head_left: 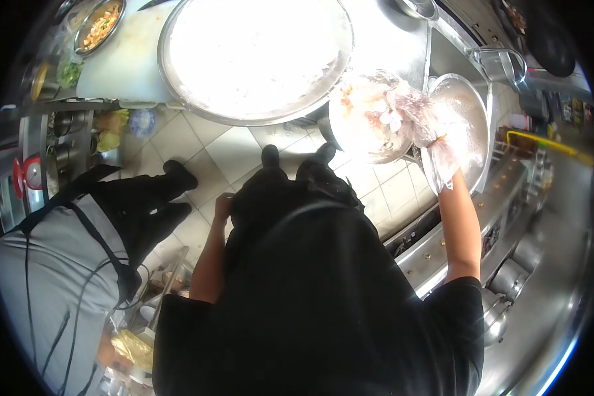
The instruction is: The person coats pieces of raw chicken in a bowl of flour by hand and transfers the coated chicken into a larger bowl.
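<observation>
My right hand wears a clear plastic glove or bag and is at the near rim of a metal bowl on the right. Its fingers are lost in glare and wrinkled plastic. Left of it, pale raw-looking meat lies in a round container, partly overlapped by crumpled clear plastic. My left hand hangs low beside my body, its fingers curled in and their tips hidden. A large round metal tray with an overexposed white surface is on the counter ahead.
A bowl of chopped food and green leaves are at the back left. A co-worker in a grey top stands to my left. Metal pots are at the lower right. A clear jug is at the upper right.
</observation>
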Available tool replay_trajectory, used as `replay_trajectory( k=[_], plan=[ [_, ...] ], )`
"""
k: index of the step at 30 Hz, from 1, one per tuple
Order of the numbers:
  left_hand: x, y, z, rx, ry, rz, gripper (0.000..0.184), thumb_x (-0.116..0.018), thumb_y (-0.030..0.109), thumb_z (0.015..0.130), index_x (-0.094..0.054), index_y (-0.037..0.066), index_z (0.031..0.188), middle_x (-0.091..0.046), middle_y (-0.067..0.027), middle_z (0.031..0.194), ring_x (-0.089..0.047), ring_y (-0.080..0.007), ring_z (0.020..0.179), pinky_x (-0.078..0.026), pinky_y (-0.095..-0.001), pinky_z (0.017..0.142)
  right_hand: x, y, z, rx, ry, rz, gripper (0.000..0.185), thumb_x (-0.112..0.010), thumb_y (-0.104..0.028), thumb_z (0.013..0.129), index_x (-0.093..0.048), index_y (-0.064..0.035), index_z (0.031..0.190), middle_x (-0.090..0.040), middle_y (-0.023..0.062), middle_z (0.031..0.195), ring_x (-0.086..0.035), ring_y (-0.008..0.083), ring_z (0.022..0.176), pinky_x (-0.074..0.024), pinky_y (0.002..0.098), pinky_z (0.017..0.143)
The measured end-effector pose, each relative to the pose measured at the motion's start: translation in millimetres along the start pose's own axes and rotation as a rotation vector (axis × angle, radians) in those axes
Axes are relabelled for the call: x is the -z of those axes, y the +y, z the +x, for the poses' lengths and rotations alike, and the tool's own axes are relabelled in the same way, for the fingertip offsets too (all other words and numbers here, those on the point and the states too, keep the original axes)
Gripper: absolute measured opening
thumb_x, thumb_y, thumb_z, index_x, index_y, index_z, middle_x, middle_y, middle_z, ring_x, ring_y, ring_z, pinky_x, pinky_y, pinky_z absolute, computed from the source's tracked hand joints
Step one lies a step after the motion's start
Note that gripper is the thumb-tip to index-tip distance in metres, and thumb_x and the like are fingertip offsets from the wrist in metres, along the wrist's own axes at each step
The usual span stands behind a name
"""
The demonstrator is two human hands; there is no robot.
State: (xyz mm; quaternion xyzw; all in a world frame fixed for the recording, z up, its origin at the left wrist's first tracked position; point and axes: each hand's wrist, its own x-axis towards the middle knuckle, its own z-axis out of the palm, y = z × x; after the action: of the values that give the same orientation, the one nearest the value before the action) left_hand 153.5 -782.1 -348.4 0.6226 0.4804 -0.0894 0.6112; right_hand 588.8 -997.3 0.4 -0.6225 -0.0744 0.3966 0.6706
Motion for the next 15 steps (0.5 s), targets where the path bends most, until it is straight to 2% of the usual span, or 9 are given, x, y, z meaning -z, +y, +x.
replay_trajectory(
  k=[1,5,7,9,10,12,14,15],
  plan=[
    [2,8,-5,0.000,-0.002,0.002,0.017,-0.061,0.014,0.077,-0.063,-0.002,0.080,-0.063,-0.0106,0.083,-0.060,-0.0140,0.076,-0.047,-0.0261,0.067,36,18,9,0.013,-0.038,-0.086,0.021,-0.057,-0.007,0.081,-0.054,0.0000,0.101,-0.058,0.0074,0.093,-0.056,0.0126,0.072,-0.0469,0.0232,0.065],
    [7,2,-5,-0.091,-0.031,0.194,0.011,-0.062,0.010,0.072,-0.064,0.002,0.079,-0.062,-0.0105,0.084,-0.060,-0.0170,0.073,-0.048,-0.0282,0.065,22,14,2,0.002,0.010,0.054,0.024,-0.058,-0.010,0.081,-0.054,0.0002,0.102,-0.059,0.0076,0.093,-0.057,0.0124,0.075,-0.0474,0.0236,0.067],
    [12,-25,17,-0.124,-0.061,0.247,0.009,-0.062,0.007,0.070,-0.065,0.003,0.078,-0.062,-0.0103,0.085,-0.060,-0.0179,0.071,-0.048,-0.0285,0.063,22,15,6,-0.125,0.170,-0.417,0.030,-0.060,-0.013,0.081,-0.053,0.0006,0.106,-0.059,0.0083,0.095,-0.057,0.0126,0.081,-0.0475,0.0245,0.070],
    [16,-54,36,-0.503,-0.060,0.443,0.012,-0.059,0.003,0.068,-0.066,0.005,0.078,-0.060,-0.0104,0.087,-0.060,-0.0189,0.069,-0.048,-0.0280,0.060,15,2,2,-0.100,0.158,-0.416,0.033,-0.060,-0.016,0.081,-0.052,0.0004,0.108,-0.060,0.0087,0.096,-0.057,0.0132,0.084,-0.0472,0.0246,0.072],
    [16,-53,34,-0.498,-0.058,0.442,0.012,-0.059,0.003,0.068,-0.066,0.005,0.078,-0.060,-0.0104,0.087,-0.060,-0.0189,0.069,-0.048,-0.0280,0.060,11,-6,-2,-0.075,0.146,-0.414,0.035,-0.060,-0.019,0.082,-0.052,0.0002,0.111,-0.060,0.0090,0.098,-0.058,0.0138,0.087,-0.0468,0.0247,0.075],
    [14,-38,31,-0.177,-0.119,-0.017,0.013,-0.057,0.001,0.070,-0.065,0.003,0.080,-0.061,-0.0096,0.087,-0.060,-0.0158,0.069,-0.048,-0.0259,0.060,2,-22,-8,-0.062,0.099,-0.452,0.037,-0.059,-0.020,0.083,-0.052,-0.0005,0.113,-0.060,0.0092,0.099,-0.057,0.0145,0.090,-0.0466,0.0252,0.076],
    [14,-24,25,-0.124,-0.110,-0.074,0.012,-0.058,0.003,0.070,-0.065,0.003,0.080,-0.061,-0.0092,0.086,-0.060,-0.0152,0.070,-0.047,-0.0259,0.061,4,-26,-10,-0.051,0.056,-0.491,0.038,-0.058,-0.021,0.083,-0.051,-0.0011,0.115,-0.060,0.0094,0.101,-0.057,0.0152,0.092,-0.0464,0.0258,0.077],
    [13,-18,22,-0.072,-0.100,-0.132,0.011,-0.059,0.005,0.071,-0.065,0.002,0.081,-0.062,-0.0087,0.085,-0.060,-0.0146,0.071,-0.047,-0.0260,0.062,8,-27,-9,0.031,-0.027,-0.658,0.040,-0.057,-0.023,0.084,-0.050,-0.0012,0.116,-0.059,0.0112,0.103,-0.056,0.0175,0.095,-0.0458,0.0273,0.079]
  ],
)
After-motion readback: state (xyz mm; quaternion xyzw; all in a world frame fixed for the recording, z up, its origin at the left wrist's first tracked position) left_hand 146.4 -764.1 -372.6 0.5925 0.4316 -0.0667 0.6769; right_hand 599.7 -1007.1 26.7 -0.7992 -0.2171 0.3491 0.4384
